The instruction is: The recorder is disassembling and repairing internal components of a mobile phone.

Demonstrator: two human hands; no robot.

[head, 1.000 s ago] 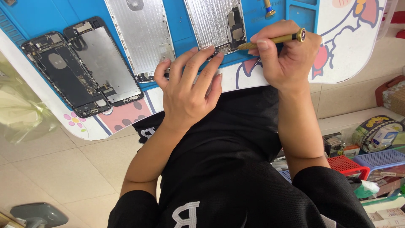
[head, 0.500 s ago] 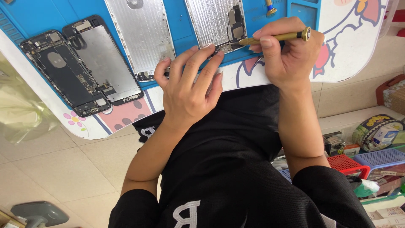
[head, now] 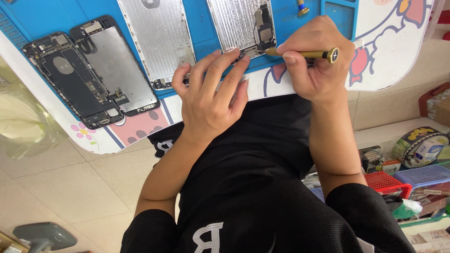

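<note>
While your right hand point(head: 313, 65) pinches the gold screwdriver point(head: 302, 53) between thumb and curled fingers point(head: 291, 47), its tip sits on the small dark parts at the lower corner of the silver phone panel point(head: 239, 23), just ahead of your left fingertips. Your left hand point(head: 211, 96) lies spread and flat, the fingers open and gripping nothing; their tips press on the panel's lower edge and on the blue mat point(head: 201, 28), steadying the piece beside the driver tip. So the work in hand looks like driving or loosening a screw on that panel, and I judge it to be in mid-course: the panel carries its dark bracket and connectors, and I cannot tell whether the screw under the tip is in or out.

Off to the far side of your left fingers, a second silver panel point(head: 161, 40) lies bare on the mat, with only a small cluster of parts at its near end. Beyond that, well apart from both hands, two phones lie open side by side: a dark housing point(head: 70, 79) with its inner parts exposed and a grey-plated half point(head: 115, 65) touching it. Both remain open and unjoined, so reassembly, or the rest of the strip-down, appears to be left. A small gold-capped bit point(head: 302, 7) stands on the mat just beyond your right fingers. The bench point(head: 389, 51) edge with its cartoon print runs under both wrists.
</note>
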